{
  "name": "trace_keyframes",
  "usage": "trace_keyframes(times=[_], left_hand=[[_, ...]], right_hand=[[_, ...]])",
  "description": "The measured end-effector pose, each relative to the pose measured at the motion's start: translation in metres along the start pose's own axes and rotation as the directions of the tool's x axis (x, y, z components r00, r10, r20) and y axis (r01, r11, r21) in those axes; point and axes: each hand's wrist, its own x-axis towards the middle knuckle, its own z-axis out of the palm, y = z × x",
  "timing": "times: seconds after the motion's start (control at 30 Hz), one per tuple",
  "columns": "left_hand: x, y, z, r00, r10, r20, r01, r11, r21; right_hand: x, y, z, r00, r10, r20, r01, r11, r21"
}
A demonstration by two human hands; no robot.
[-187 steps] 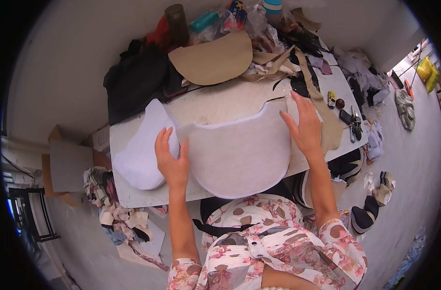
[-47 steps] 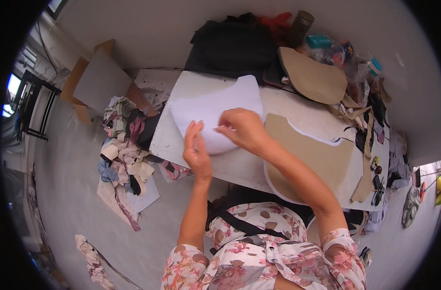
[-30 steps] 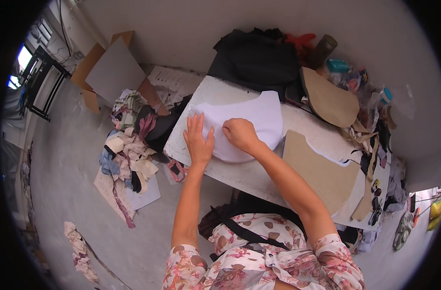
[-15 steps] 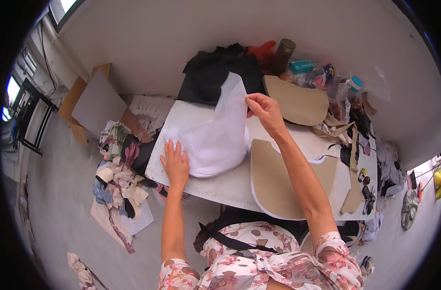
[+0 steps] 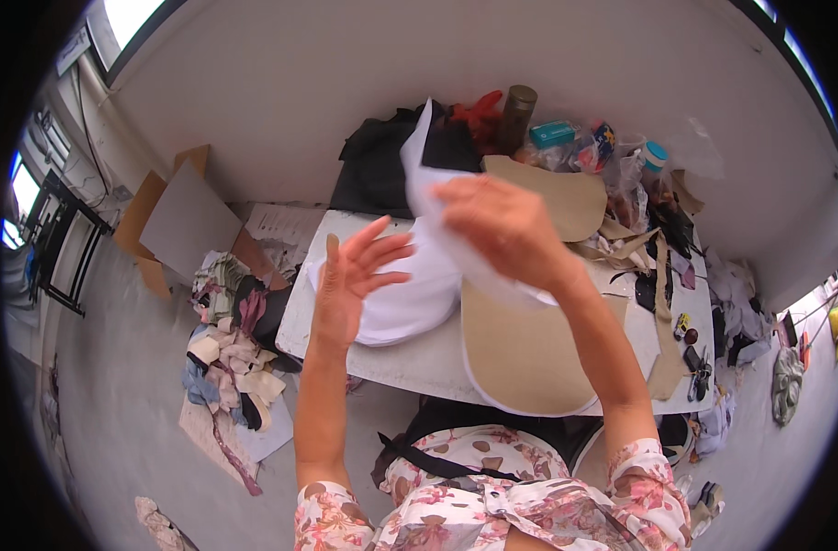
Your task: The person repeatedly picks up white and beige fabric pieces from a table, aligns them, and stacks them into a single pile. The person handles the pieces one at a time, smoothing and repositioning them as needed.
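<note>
White fabric [image 5: 419, 275] lifted, clenched in right hand [image 5: 506, 225] grip; left hand [image 5: 350, 280] released; tan pattern [image 5: 529, 354] beneath.

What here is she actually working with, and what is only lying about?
In use: white fabric piece lifted by right hand; left hand open beside it; white stack; tan pattern board.
Lying about: black cloth, bottle, floor scraps, cardboard.

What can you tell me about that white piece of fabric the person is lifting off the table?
The white fabric looks thin, soft and plain, with a rounded lower edge. The right hand grips it near the middle and lifts it, so one corner stands up in a point before the black bundle at the wall. Its lower part sags onto the white table. The left hand is open, fingers spread, against its left side.
</note>
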Motion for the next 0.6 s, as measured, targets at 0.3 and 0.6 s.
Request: trace_keyframes(times=[0.3, 0.6], left_hand=[[0.004, 0.018, 0.031, 0.988, 0.126, -0.092, -0.076, 0.901, 0.427], [-0.045, 0.060, 0.051, 0.985, 0.146, 0.087, -0.165, 0.704, 0.691]], right_hand=[[0.002, -0.032, 0.011, 0.990, 0.125, -0.062, -0.102, 0.952, 0.289], [-0.077, -0.010, -0.040, 0.848, 0.221, 0.482, -0.413, 0.845, 0.339]])
